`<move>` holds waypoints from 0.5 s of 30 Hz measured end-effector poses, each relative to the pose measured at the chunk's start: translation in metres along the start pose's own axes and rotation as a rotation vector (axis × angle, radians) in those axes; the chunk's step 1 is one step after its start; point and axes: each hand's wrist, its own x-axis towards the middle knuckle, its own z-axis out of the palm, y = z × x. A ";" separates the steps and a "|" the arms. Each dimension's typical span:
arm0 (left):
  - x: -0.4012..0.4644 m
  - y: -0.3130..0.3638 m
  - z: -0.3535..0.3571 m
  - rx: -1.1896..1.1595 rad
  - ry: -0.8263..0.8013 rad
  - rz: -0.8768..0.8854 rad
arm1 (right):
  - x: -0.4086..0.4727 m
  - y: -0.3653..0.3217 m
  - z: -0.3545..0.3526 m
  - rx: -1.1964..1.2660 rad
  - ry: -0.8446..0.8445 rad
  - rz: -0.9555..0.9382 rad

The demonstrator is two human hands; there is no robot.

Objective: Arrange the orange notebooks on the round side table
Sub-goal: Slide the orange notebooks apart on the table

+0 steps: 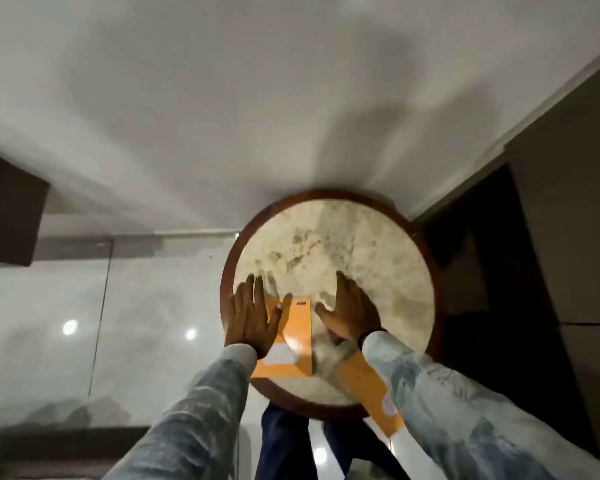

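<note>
Orange notebooks, thin and flat with glossy card covers, lie at the near side of the round side table (329,289), a pale mottled stone top set in a dark reddish wooden rim. One orange notebook (293,336) rests flat near the table's near-left edge, with a small dark label at its far end and a white patch at its near end; its near-left corner reaches the rim. A second orange notebook (368,386) lies skewed under the right forearm, and its near end juts well past the rim over the floor, so it looks the likelier one to tip or slide off. The left hand (252,320) lies flat with fingers spread, palm down over the left part of the first notebook, thumb on its cover, apparently pressing it to steady or square it. The right hand (349,315) is also open and flat, fingers extended on the bare stone just beside that notebook's right edge; neither hand pinches anything. Whether more notebooks are stacked beneath the first I cannot tell, since motion blur smears the area near the right wrist. By my judgement the far half of the tabletop is open room, so both notebooks could be pushed away from the rim. A white wall stands just beyond the table, and dark furniture flanks it on the right.
</note>
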 end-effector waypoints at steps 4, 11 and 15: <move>-0.005 -0.022 0.059 -0.156 -0.185 -0.211 | 0.004 0.010 0.079 0.139 -0.252 0.207; 0.024 -0.023 0.088 -0.609 -0.240 -0.722 | 0.019 0.009 0.138 0.350 -0.238 0.399; 0.042 -0.024 0.074 -0.813 -0.223 -0.839 | 0.024 0.013 0.140 0.429 -0.179 0.410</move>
